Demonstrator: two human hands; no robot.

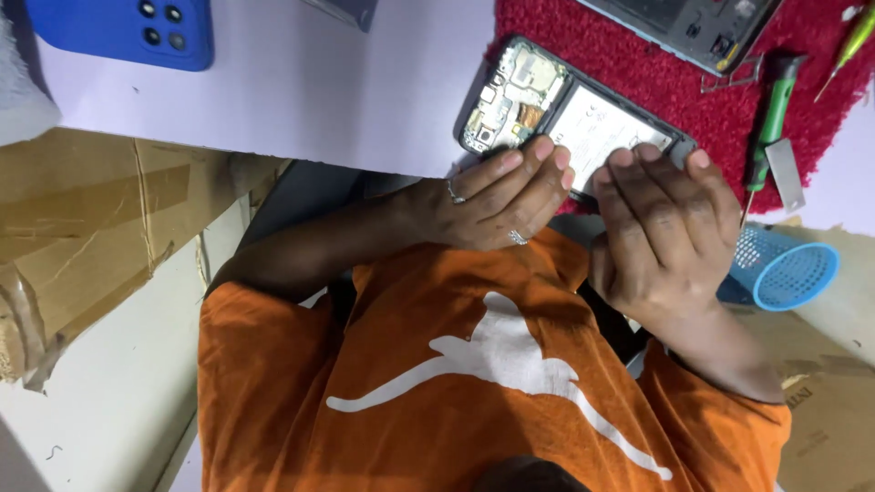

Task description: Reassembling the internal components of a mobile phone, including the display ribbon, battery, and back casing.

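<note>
An opened black phone (pixel 547 100), its back removed so the circuit board and white battery show, lies half on the red mat (pixel 674 91) and half on the white table (pixel 301 91), at the table's near edge. My left hand (pixel 497 196), wearing rings, grips the phone's near side with its fingertips by the circuit board. Over the battery end curl the fingers of my right hand (pixel 661 228), which holds the phone's right part. My orange shirt (pixel 456 392) fills the lower middle.
A blue phone back cover (pixel 123 32) lies at the top left. Another opened phone frame (pixel 693 27), a green screwdriver (pixel 770 128), a flat metal tool (pixel 786 173) and a yellow-green tool (pixel 852 41) are on the mat. A blue mesh basket (pixel 788 269) and cardboard (pixel 82 228) sit lower.
</note>
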